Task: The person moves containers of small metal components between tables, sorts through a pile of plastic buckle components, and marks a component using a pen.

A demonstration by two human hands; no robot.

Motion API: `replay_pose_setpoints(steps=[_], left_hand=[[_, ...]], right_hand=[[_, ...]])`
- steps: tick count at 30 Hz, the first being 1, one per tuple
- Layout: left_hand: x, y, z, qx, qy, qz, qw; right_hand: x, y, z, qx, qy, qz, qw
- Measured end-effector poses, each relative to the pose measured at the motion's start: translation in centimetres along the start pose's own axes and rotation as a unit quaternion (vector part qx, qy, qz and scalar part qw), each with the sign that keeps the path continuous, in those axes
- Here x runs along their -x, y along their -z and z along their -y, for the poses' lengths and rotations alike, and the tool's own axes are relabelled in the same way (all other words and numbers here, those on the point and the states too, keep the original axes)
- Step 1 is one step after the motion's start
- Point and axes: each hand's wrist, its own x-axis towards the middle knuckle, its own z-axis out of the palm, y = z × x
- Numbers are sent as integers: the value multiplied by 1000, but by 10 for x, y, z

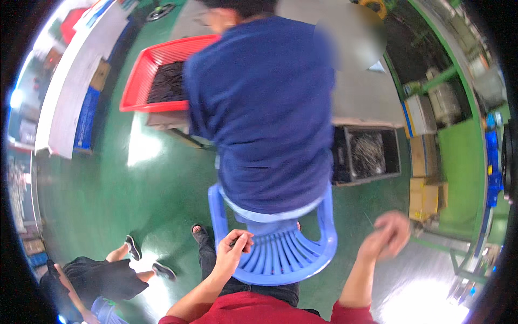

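Note:
My left hand (232, 251) is closed in front of me, above the blue plastic chair (280, 262). A small dark thing shows between its fingers, too little of it visible to name. Out to the right, away from the chair, my right hand (386, 234) is raised and smeared by motion, so its fingers cannot be read. A person in a navy shirt (264, 119) sits on the chair with their back to me, hiding much of the table (367, 92).
A red basket (141, 81) of dark pieces stands at the table's left end. Below its right side is a black crate (398, 156) of thin pieces. Cardboard boxes (423, 197) and a green rack (458, 92) line the right. Another person (102, 278) is at lower left.

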Motion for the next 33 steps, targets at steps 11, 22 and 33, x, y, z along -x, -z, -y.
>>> replay_pose_setpoints(steps=[11,22,33], left_hand=[[65,371,-115,18,-112,-326,938],[74,512,-171,203,-178,-453,850],[-81,478,-304,180,-124,-281,934]], right_hand=[[160,-411,260,-381,-507,396,664],[156,-597,126,-439,-745,58,500],[140,-549,164,-386,-764,41,516]])
